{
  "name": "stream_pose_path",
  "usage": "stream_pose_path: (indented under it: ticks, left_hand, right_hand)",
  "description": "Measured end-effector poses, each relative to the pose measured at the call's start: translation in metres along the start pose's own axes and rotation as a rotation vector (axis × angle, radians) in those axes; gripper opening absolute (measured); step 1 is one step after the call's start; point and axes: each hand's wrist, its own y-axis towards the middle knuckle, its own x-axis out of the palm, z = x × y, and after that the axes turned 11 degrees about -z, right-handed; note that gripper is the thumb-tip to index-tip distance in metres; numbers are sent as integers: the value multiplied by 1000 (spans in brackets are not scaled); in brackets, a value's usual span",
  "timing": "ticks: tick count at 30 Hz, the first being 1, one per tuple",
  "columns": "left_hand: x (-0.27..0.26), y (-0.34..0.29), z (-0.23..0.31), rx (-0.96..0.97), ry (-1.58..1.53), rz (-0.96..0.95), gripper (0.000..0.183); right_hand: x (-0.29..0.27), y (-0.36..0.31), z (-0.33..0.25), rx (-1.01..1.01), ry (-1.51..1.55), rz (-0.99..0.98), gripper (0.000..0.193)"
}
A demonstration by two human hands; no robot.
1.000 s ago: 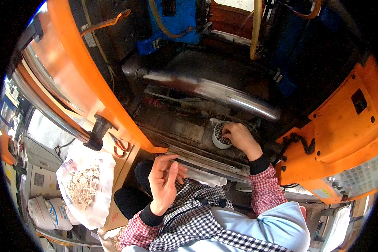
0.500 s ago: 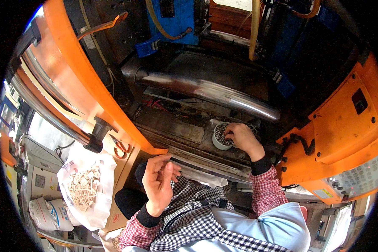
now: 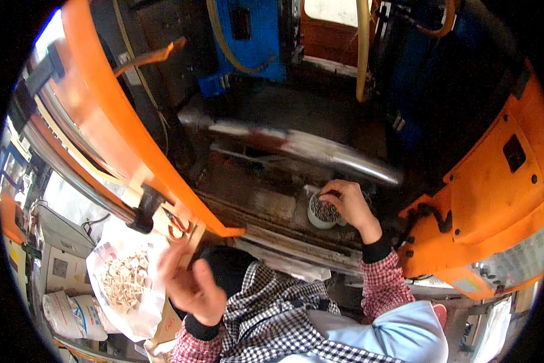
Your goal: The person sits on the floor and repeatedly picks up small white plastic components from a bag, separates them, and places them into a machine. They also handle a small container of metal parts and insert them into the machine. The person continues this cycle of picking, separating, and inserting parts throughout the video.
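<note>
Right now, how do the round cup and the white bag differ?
The cup is small and round; the bag is larger and crumpled. The cup holds small greyish pieces; the bag holds bigger beige pieces. The right hand is at the cup, not the bag. Both are whitish and open.

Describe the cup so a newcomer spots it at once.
Find the shiny metal bar crossing the dark machine interior. Below its right half, the cup sits by the right hand. Unlike the big white bag of beige pieces, it is small, round and holds greyish bits.
</note>
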Motion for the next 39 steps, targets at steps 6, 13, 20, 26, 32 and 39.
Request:
stream_pose_path:
  ticks: [6, 13, 20, 26, 32, 39]
  left_hand:
    - [-37, 64, -27, 12, 360, 329, 46]
    - [-18, 86, -46, -262, -66, 266, 33]
    - [-18, 73, -54, -215, 57, 340, 46]
    - [-16, 69, -63, -225, 33, 359, 48]
    - [-14, 70, -55, -271, 88, 333, 51]
    - [-12, 67, -62, -222, 104, 365, 54]
  right_hand:
    - [-8, 137, -44, -239, 378, 592, 10]
    - [-105, 324, -60, -236, 245, 1008, 18]
    - [-141, 412, -78, -101, 92, 1218, 25]
    - [-152, 435, -69, -250, 202, 1178, 25]
    - [-162, 452, -57, -261, 94, 1205, 25]
    - [-159, 451, -63, -236, 76, 1213, 26]
